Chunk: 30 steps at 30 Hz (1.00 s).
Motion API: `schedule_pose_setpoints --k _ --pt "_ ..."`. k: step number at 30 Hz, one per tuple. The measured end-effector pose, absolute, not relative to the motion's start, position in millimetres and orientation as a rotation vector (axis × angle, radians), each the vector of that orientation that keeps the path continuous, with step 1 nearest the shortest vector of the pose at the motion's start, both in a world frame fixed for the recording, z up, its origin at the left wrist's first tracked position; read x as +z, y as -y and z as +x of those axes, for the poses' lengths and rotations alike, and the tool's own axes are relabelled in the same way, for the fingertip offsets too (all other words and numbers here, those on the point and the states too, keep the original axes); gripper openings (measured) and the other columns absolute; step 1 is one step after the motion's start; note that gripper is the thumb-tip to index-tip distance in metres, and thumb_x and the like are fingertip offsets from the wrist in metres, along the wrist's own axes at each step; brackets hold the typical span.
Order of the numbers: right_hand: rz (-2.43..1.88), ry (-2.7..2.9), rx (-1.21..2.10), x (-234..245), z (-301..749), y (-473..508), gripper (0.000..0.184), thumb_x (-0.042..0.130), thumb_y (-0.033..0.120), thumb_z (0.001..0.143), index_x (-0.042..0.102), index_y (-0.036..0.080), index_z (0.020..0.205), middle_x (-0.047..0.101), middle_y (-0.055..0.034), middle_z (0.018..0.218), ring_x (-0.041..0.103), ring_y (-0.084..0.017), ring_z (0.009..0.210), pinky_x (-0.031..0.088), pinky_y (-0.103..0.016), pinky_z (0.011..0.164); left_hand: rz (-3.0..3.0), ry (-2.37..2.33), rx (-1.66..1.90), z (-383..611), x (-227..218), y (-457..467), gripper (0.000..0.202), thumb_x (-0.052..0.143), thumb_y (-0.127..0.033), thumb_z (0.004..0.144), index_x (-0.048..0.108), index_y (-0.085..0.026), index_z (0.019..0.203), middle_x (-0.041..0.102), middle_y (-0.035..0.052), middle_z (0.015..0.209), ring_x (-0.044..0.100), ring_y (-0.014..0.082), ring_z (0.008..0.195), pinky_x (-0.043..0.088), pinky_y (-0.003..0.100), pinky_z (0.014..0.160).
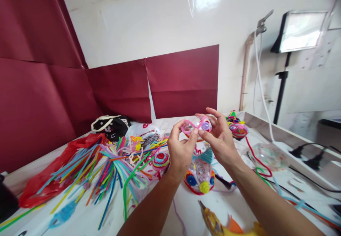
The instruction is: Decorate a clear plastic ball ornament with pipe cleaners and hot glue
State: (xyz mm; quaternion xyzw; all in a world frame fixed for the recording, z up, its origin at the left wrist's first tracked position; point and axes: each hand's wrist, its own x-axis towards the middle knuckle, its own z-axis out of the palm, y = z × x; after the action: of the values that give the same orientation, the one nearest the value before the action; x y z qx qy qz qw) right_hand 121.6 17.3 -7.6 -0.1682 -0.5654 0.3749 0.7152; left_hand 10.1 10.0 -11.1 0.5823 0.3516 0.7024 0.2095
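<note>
Dark red sheets (183, 83) lined part of the pale wall (160, 22) behind a crowded white bench (85, 223); above the middle of that bench, between both hands, a pink frame (199, 125) was held up, shaped like a pair of glasses, with a purple disc (205, 126) in the loop nearer the right side. The left grip (182, 150) was pinched closed on the other loop, thumb and fingers meeting at its edge; the right grip (222, 140) curved around the disc end, thumb at the lower edge and fingers raised above and behind, though whether they pressed on it could not be told.

Just below the hands lay a clear mask (198, 172) with blue eyes and a yellow nose; nearer the person was a yellow tool (211, 221) with a dark pointed tip. Beside the left forearm sat a striped round piece (161, 160) with a red centre; farther left, colourful pipe cleaners (114, 168) fanned out, some over a red plastic bag (39, 189); behind them stood a black pouch (114, 129). Beyond the right grip rested another decorated mask (238, 129); black plugs (313, 163) lay at the right edge, below a lamp (303, 31) on a black stand (281, 101).
</note>
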Motion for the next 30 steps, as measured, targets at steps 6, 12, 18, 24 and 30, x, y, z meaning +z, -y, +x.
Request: schedule_pose_setpoints --k 6,12,18,24,30 --pt "-0.383 1.256 0.824 -8.8 120.7 -18.1 0.062 0.075 0.031 0.072 0.044 0.029 0.125 0.057 -0.0083 0.123 0.059 -0.023 0.106 0.05 -0.042 0.094 1.658 -0.961 1.925 8.0 -7.7 -9.0 0.034 0.067 -0.027 0.079 0.058 -0.016 0.11 0.066 0.0092 0.107 0.063 0.0208 0.102 0.053 0.031 0.084" --pt "-0.374 1.254 0.839 -7.9 120.6 -18.8 0.062 0.076 0.028 0.071 0.045 0.03 0.125 0.057 -0.0069 0.118 0.06 -0.021 0.1 0.052 -0.038 0.088 1.667 -0.887 1.88 5.0 -5.0 -11.0 0.031 0.066 -0.024 0.078 0.055 -0.016 0.106 0.063 0.0065 0.099 0.062 0.0176 0.094 0.052 0.029 0.082" --pt "-0.367 1.255 0.862 -8.6 120.6 -18.8 0.064 0.078 0.027 0.071 0.043 0.027 0.126 0.058 -0.0064 0.114 0.061 -0.02 0.099 0.052 -0.036 0.087 1.617 -0.828 1.711 -0.1 -4.8 -14.5 0.036 0.065 -0.028 0.079 0.055 -0.018 0.112 0.061 0.003 0.092 0.06 0.0138 0.074 0.051 0.024 0.062" --pt "-0.383 1.276 0.904 -9.5 120.4 -18.9 0.064 0.076 0.028 0.072 0.042 0.028 0.126 0.059 -0.0051 0.111 0.061 -0.018 0.09 0.053 -0.033 0.081 1.618 -0.864 1.712 -4.0 -8.0 -21.9 0.035 0.068 -0.027 0.077 0.063 -0.019 0.111 0.059 0.0015 0.081 0.055 0.0124 0.068 0.046 0.023 0.06" --pt "-0.429 1.292 0.955 -15.4 124.1 -26.2 0.06 0.071 0.026 0.074 0.044 0.029 0.127 0.061 -0.003 0.11 0.062 -0.017 0.095 0.05 -0.033 0.087 1.439 -0.835 1.647 -3.2 -8.9 -27.3 0.039 0.071 -0.03 0.073 0.065 -0.018 0.109 0.052 -0.0025 0.071 0.042 0.006 0.052 0.036 0.018 0.047"
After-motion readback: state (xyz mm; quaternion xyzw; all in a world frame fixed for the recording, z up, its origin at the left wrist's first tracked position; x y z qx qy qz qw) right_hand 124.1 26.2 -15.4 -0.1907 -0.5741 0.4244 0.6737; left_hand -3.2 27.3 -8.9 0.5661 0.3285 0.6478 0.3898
